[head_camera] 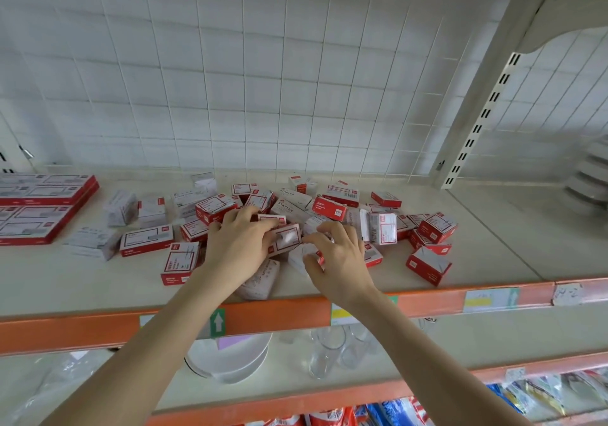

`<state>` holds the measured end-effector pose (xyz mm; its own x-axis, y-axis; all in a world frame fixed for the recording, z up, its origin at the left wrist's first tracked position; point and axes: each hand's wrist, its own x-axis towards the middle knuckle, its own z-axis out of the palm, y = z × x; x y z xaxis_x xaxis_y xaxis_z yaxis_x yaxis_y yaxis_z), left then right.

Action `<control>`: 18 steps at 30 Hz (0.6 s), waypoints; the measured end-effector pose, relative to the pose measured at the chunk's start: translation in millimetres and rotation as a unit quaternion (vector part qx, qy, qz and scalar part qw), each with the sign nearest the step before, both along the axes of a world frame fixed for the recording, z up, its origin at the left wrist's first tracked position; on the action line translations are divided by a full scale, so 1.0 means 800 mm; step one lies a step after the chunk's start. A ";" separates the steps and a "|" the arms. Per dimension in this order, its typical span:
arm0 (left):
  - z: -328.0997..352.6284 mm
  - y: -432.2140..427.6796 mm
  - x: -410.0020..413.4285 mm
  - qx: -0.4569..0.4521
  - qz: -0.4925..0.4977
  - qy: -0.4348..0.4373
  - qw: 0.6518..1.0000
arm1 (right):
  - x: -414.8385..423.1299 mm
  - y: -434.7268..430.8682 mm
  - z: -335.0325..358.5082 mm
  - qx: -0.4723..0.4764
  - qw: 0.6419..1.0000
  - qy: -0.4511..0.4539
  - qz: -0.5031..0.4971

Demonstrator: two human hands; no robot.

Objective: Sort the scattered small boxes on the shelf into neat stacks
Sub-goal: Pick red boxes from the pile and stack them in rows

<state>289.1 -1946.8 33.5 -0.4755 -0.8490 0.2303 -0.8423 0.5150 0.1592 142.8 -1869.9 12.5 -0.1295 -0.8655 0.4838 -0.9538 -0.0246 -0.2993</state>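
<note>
Several small red-and-white staple boxes [431, 228] lie scattered in a heap across the middle of the cream shelf [493, 251]. My left hand [238, 244] lies over the heap's centre, its fingers curled on a red-and-white box [285, 239]. My right hand [339, 256] is just to the right of it, fingers bent and pinching a small white box [301, 254] near the same spot. Some boxes are all white, like the ones [120, 208] at the left of the heap. Boxes under both hands are hidden.
Larger flat red-and-white packs [39, 208] sit stacked at the shelf's far left. A wire grid back panel [263, 96] stands behind. The orange shelf edge [279, 317] runs in front. Below are white bowls [230, 356] and clear glasses [325, 353].
</note>
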 end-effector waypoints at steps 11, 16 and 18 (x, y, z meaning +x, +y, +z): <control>0.002 -0.019 0.008 0.046 -0.001 0.057 0.997 | 0.021 -0.033 0.025 0.112 0.993 0.021 0.034; 0.005 -0.025 0.007 0.052 -0.003 0.092 0.994 | 0.021 -0.044 0.029 0.132 0.990 0.034 0.032; 0.006 -0.024 0.005 0.051 -0.007 0.109 0.993 | 0.024 -0.047 0.031 0.135 0.990 0.027 0.037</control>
